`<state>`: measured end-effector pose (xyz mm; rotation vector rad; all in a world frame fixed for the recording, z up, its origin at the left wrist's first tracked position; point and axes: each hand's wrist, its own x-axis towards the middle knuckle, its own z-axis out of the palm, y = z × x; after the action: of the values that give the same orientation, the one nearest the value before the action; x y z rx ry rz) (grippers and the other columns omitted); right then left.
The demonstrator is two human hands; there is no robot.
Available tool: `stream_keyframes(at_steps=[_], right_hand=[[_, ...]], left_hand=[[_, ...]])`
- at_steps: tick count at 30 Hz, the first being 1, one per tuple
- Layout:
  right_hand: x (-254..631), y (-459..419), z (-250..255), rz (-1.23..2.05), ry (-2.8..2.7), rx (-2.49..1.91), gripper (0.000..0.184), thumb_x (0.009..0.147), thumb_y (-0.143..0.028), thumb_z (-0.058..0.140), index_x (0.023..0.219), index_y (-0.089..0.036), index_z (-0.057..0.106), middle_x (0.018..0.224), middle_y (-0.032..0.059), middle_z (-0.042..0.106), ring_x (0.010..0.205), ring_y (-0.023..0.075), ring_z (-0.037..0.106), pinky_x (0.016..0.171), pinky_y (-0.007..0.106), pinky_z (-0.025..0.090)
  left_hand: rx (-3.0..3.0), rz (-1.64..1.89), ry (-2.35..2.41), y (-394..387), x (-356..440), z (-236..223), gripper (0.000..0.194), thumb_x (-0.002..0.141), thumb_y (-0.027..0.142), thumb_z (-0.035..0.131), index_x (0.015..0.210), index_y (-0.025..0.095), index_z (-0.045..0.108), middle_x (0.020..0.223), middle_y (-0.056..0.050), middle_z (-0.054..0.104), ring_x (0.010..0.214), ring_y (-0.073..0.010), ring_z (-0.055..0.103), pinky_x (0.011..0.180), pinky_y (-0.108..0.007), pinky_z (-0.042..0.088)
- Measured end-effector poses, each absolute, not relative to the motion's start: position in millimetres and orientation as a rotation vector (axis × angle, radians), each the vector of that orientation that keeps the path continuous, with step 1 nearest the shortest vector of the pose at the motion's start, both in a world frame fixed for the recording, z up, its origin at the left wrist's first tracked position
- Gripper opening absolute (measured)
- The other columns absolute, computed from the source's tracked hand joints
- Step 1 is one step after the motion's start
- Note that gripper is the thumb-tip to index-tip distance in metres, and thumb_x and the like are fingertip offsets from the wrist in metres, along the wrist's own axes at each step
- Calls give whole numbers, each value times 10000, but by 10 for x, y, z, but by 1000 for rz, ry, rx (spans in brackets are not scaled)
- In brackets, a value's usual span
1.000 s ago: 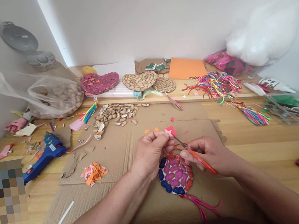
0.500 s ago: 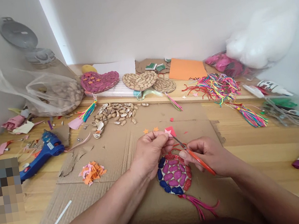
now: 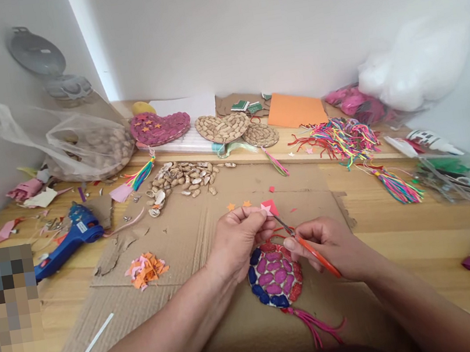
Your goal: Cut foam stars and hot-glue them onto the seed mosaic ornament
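Observation:
My left hand (image 3: pixel 242 237) pinches a pale pink paper star (image 3: pixel 266 210) laid against a piece of red paper (image 3: pixel 268 203). In my right hand (image 3: pixel 322 245) is a pair of scissors with orange handles (image 3: pixel 319 255); the blades point up and left, their tips at the red paper's lower edge. Under both hands lies a round peanut-shell ornament (image 3: pixel 272 279) in purple, blue and red, with a pink tassel (image 3: pixel 317 325) trailing from its bottom. Two small orange stars (image 3: pixel 247 203) rest on the cardboard just beyond my left hand.
A cardboard sheet (image 3: pixel 176 255) covers the table's middle, bearing orange and pink paper scraps (image 3: pixel 146 270) and peanut shells (image 3: pixel 184 177). A blue glue gun (image 3: pixel 72 238) lies left. Behind are heart-shaped ornaments (image 3: pixel 223 127), orange paper (image 3: pixel 296 109) and colourful tassels (image 3: pixel 340 140).
The whole view has shifted slightly, with the background a little further right. Both hands keep nearly the same grip and position on the paper and the scissors.

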<state>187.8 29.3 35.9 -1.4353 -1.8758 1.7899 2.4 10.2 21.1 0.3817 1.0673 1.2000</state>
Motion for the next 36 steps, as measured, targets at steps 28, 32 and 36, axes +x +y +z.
stream_keyframes(at_steps=[28,32,36], right_hand=[[1864,259,383,1775,-1898,-1392,386,870,-496,648,680,-168,573,500,-60,438,448,75,370,453,232,241],[1838,261,408,1783,-1900,-1383,408,868,-515,643,669,-173,547,499,-60,432,449,75,360,453,236,233],[1841,257,412,1777,-1914,-1391,426,872,-531,631,658,-180,520,506,-55,441,456,80,357,457,243,233]], left_hand=[[384,1207,1061,95,20,237,196,674,257,780,726,120,649,678,-31,685,594,-91,624,633,-207,510],[401,1212,1062,87,22,254,219,662,273,795,725,120,652,686,-38,686,597,-94,622,633,-212,507],[400,1221,1065,75,25,257,218,656,271,800,717,124,651,685,-41,686,598,-96,623,633,-216,506]])
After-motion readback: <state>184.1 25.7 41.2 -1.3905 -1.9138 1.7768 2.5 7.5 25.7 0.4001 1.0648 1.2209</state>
